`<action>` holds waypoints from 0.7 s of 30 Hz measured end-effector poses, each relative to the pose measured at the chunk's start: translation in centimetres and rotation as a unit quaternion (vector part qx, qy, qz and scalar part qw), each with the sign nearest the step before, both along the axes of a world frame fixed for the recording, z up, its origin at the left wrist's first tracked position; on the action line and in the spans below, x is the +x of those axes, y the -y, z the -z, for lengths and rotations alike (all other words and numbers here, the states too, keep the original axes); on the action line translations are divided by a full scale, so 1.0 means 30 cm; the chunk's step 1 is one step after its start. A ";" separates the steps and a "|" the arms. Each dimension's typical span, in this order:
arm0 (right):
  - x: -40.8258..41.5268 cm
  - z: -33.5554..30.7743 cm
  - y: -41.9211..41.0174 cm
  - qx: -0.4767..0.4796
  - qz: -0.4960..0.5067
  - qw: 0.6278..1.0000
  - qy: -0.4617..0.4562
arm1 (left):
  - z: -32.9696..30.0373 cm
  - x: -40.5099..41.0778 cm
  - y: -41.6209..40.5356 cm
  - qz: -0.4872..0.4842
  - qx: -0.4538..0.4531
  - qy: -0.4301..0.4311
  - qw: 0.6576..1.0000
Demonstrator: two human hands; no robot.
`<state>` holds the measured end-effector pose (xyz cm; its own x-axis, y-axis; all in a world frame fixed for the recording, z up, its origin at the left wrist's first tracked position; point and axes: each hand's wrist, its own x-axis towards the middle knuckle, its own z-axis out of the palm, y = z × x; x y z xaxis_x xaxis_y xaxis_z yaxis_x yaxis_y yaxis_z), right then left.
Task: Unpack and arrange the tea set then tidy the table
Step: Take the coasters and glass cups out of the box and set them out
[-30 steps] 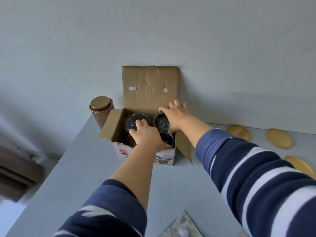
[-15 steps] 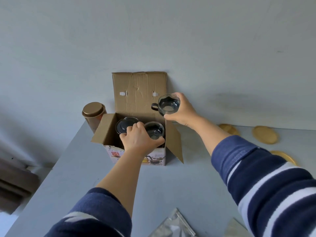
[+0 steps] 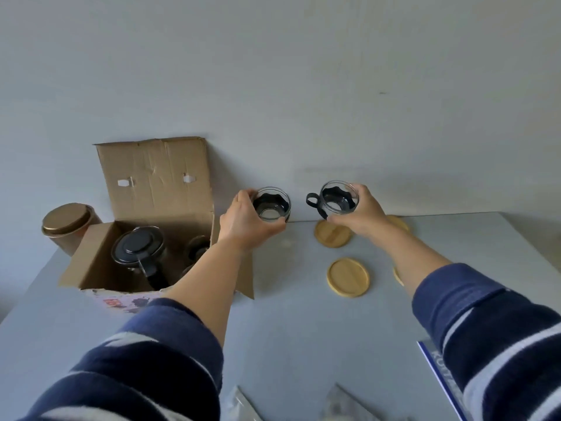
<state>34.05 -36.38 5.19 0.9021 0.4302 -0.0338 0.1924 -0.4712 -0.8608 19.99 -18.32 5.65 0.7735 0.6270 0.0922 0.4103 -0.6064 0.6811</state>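
My left hand (image 3: 243,221) grips a glass cup with a black holder (image 3: 271,204), held just right of the open cardboard box (image 3: 91,262). My right hand (image 3: 361,212) holds a second glass cup (image 3: 338,200) with its black handle pointing left, above a round wooden coaster (image 3: 333,233). Inside the box stands a glass teapot with a black lid (image 3: 139,246), and another cup (image 3: 197,247) shows beside my left forearm. A second coaster (image 3: 348,277) lies nearer to me on the grey table (image 3: 303,329).
A bronze lidded canister (image 3: 67,224) stands left of the box by the wall. More coasters (image 3: 397,221) peek out behind my right arm. Clear plastic wrapping (image 3: 243,405) and a blue-edged booklet (image 3: 440,369) lie at the near edge.
My left hand lifted a cup out of the box and moved right. My right hand carried its cup further right, over the coasters. The view shifted right.
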 end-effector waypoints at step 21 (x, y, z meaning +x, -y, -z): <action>0.510 0.370 0.384 -0.047 0.046 0.995 -0.074 | 0.397 0.506 0.280 0.003 -0.106 -0.034 0.994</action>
